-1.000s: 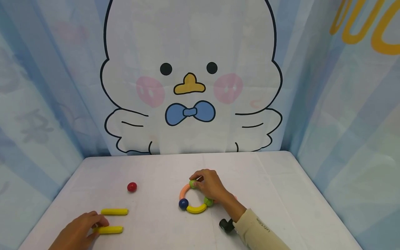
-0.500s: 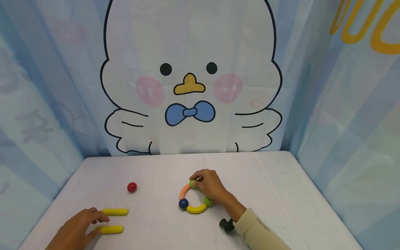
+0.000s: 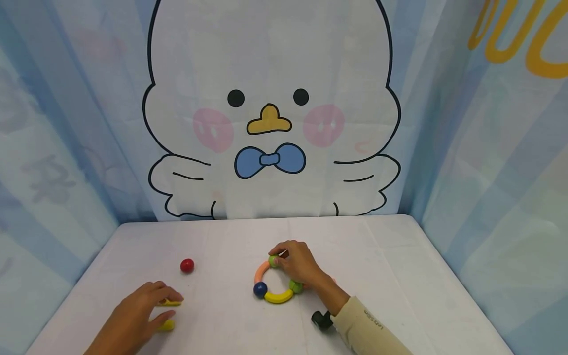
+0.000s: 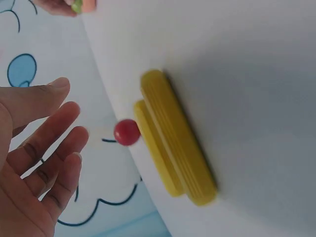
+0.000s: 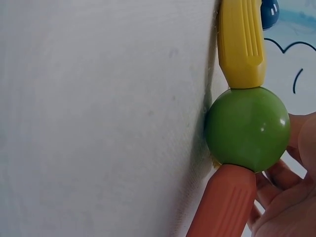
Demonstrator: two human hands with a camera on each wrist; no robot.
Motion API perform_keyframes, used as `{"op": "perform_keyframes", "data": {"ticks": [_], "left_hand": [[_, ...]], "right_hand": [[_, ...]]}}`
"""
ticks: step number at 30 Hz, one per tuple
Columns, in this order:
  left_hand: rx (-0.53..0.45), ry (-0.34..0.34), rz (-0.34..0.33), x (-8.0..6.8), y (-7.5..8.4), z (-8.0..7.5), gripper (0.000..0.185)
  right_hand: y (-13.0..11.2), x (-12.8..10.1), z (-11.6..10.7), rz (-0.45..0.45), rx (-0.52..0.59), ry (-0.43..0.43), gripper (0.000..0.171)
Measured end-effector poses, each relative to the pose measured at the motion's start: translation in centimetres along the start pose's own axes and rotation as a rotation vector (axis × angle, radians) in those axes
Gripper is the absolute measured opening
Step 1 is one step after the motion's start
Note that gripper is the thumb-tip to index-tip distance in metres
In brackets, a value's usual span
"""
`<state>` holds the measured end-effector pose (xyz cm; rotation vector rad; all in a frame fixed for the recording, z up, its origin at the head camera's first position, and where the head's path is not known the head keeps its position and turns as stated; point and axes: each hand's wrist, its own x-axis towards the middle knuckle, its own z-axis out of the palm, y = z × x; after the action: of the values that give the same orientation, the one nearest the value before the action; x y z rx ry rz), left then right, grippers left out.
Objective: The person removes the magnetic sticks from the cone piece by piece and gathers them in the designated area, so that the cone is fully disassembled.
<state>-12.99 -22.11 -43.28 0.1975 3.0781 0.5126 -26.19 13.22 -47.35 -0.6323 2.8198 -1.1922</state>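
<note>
Left hand (image 3: 133, 320) low over two straight yellow plastic sticks (image 4: 173, 138) lying parallel and touching on white table (image 3: 390, 276); fingers loose and spread in left wrist view, nothing gripped. Head view shows only stick ends (image 3: 170, 301) poking out from under the fingers; contact with the sticks not resolvable. Small red ball (image 3: 187, 266) just beyond the sticks, apart from them. Right hand (image 3: 298, 264) on a partial ring of toy pieces (image 3: 275, 281): curved orange segment (image 3: 262, 270), dark blue ball (image 3: 260, 289), curved yellow segment (image 3: 279, 297), green balls at the joints. Fingertips pinching the top green ball (image 3: 273, 261); right wrist view shows a green ball (image 5: 247, 129) seated between the yellow piece (image 5: 242, 42) and an orange piece (image 5: 222, 202), fingers behind it. Far side of the ring hidden under the palm, so closure there unknown. Likely step: pick one stick while steadying the ring. To do well: pinch only the nearer stick at mid-length, lift straight up so its neighbour isn't dragged, avoid nudging the red ball since it will roll. Keep right-hand pinch light and downward on the ball; sideways load probably pops the joints. Black wrist-camera mount (image 3: 322, 320) sits close to the table, watch clearance near the yellow segment.
</note>
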Motion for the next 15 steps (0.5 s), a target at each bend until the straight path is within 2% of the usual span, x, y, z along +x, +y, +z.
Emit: {"op": "perform_keyframes", "data": {"ticks": [4, 7, 15], "left_hand": [[-0.018, 0.064, 0.043, 0.2, 1.9, 0.3, 0.033], [-0.046, 0.085, 0.085, 0.5, 3.2, 0.5, 0.034], [-0.092, 0.058, 0.141, 1.9, 5.8, 1.6, 0.032]], "right_hand": [[-0.1, -0.1, 0.0, 0.000, 0.000, -0.001, 0.017], [-0.2, -0.2, -0.1, 0.003, 0.006, -0.010, 0.018], [-0.5, -0.8, -0.6, 0.017, -0.016, 0.000, 0.026]]}}
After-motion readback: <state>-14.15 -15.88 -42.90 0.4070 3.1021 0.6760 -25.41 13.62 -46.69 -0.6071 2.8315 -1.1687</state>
